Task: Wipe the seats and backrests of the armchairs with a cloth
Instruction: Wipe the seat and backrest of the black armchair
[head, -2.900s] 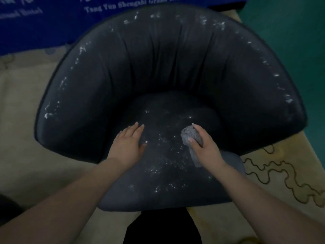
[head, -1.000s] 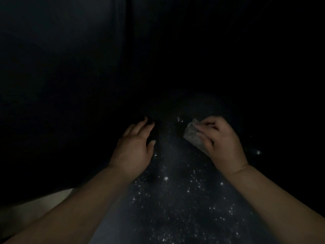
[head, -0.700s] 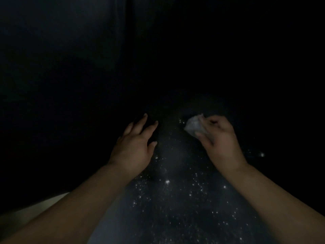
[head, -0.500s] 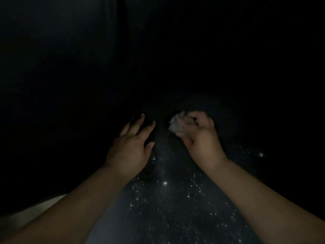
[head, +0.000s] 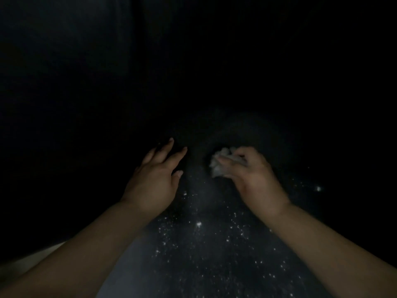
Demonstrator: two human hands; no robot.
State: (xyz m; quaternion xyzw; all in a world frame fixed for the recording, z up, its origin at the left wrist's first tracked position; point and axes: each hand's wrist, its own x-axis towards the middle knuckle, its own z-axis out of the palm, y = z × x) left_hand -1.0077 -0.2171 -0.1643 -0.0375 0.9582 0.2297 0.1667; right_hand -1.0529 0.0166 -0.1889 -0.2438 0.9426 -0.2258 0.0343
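Right hand (head: 253,175) clutches the crumpled cloth (head: 219,163) on the seat (head: 204,244); left hand (head: 154,179) rests flat, fingers spread.

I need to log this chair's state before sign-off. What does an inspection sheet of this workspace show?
Surface: dark seat scattered with white specks.
Job's things: pale crumpled cloth at the seat's rear; backrest too dark to judge.
Clutter: nothing seen.
Hands: right hand grips the cloth; left hand rests flat on the seat, fingers straight.
Cables: nothing seen.
Surroundings: pale floor strip lower left; the rest is dark.
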